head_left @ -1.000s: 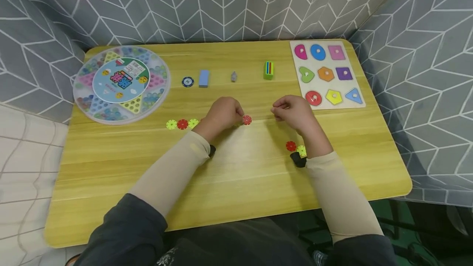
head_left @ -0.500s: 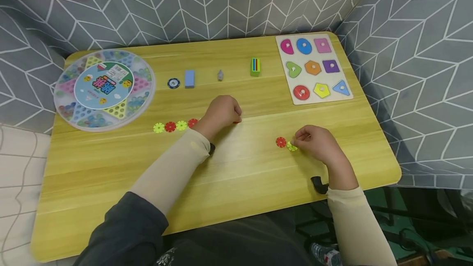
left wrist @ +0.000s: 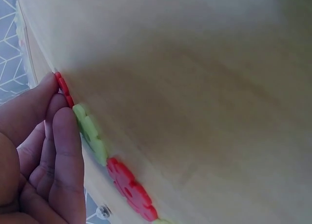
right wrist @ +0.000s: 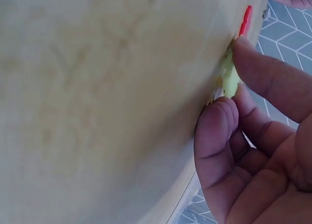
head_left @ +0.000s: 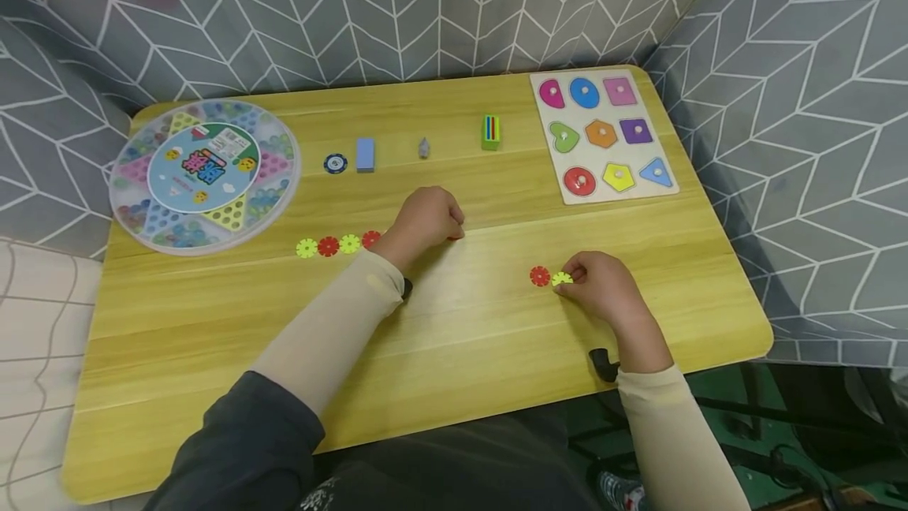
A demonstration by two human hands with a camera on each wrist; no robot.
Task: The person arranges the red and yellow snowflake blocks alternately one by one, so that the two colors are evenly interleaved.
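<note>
My left hand point(head_left: 424, 219) pinches a red snowflake building disc point(left wrist: 64, 89) at the right end of a row on the table. A yellow-green disc point(left wrist: 90, 132) and another red disc point(left wrist: 130, 190) follow it in the left wrist view. Farther left in the row, a yellow-green disc point(head_left: 307, 248) and a red disc point(head_left: 329, 246) show in the head view; my left wrist hides part of the row. Off to the right, my right hand point(head_left: 603, 286) pinches a yellow-green snowflake building disc point(right wrist: 229, 77) between thumb and fingers. Just left of it lies a loose red disc point(head_left: 540, 276).
Behind the row are a round marble game board point(head_left: 206, 176), a poker chip point(head_left: 336, 163), a blue block point(head_left: 365, 155), a small grey piece point(head_left: 424, 148) and a green box with coloured stripes point(head_left: 491, 132). A shape puzzle board point(head_left: 603, 136) lies at the back right.
My right hand has come down and toward me from the middle of the table to the yellow-green disc and now pinches it. The left hand stays on its red disc. The head view has shifted.
</note>
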